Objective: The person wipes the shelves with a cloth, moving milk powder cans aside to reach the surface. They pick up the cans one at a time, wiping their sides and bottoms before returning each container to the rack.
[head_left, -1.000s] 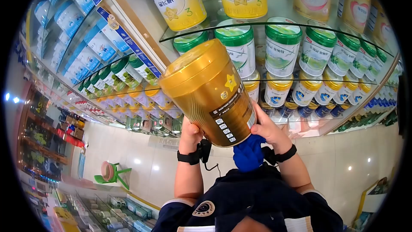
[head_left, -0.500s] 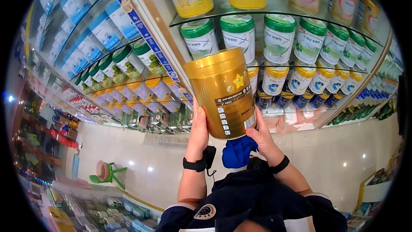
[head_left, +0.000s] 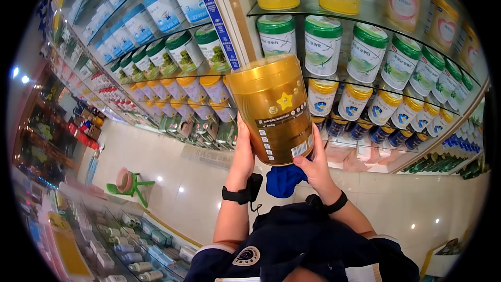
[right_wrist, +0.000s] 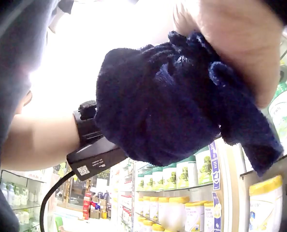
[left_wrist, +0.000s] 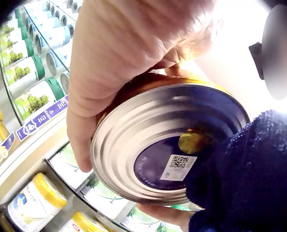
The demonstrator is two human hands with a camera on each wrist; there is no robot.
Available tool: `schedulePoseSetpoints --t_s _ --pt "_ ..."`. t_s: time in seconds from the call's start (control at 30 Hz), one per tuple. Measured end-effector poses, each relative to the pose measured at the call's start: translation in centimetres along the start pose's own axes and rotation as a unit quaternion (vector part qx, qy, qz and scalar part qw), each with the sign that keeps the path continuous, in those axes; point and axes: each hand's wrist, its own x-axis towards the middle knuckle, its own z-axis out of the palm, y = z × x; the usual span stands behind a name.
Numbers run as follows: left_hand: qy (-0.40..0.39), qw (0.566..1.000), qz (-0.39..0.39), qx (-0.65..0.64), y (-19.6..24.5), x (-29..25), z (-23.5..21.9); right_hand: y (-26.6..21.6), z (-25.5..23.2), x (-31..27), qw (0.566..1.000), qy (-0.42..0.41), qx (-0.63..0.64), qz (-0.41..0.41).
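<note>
A gold milk powder can [head_left: 274,109] with a gold lid is held up between both hands, its lid end tilted toward the shelves. On its left side the left hand [head_left: 243,149] grips the can, and the left wrist view shows the ribbed metal bottom [left_wrist: 119,145] with a QR label. The right hand [head_left: 317,169] holds the can's lower right edge, thumb on the front near the barcode. A bunched blue cloth [head_left: 283,181] hangs from the right hand below the can. In the right wrist view the cloth [right_wrist: 153,101] hides most of the fingers.
Glass shelves [head_left: 334,15] ahead carry several rows of cans, the green-lidded ones [head_left: 323,47] just behind the gold can. Blue cans [head_left: 162,8] fill the left shelves. A green stool with a pink basin [head_left: 125,180] stands on the floor; a glass case [head_left: 120,240] is at lower left.
The gold can has come lower and more upright, held by both hands throughout. The shelves have shifted in the head view. The blue cloth stays under the can with the right hand.
</note>
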Motion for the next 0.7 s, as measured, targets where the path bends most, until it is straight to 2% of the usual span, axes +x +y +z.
schedulePoseSetpoints --t_s 0.13,0.23,0.37,0.57,0.7 --pt "0.039 0.999 0.025 0.001 0.1 0.0 0.4 0.1 0.5 0.1 1.0 0.002 -0.017 -0.016" --pt "0.047 0.998 0.015 -0.031 0.7 0.1 1.1 -0.1 0.9 -0.1 0.999 0.011 -0.025 -0.033" --pt "-0.006 0.999 -0.005 -0.034 1.3 0.2 1.8 -0.8 1.1 -0.5 0.996 0.039 -0.058 -0.052" --pt "-0.043 0.999 0.0 -0.031 1.4 1.1 3.2 -1.1 0.1 -0.4 0.988 0.062 -0.116 -0.08" --pt "-0.047 0.998 0.007 -0.042 1.1 1.4 3.7 -1.6 0.0 -0.2 0.989 0.067 -0.106 -0.082"
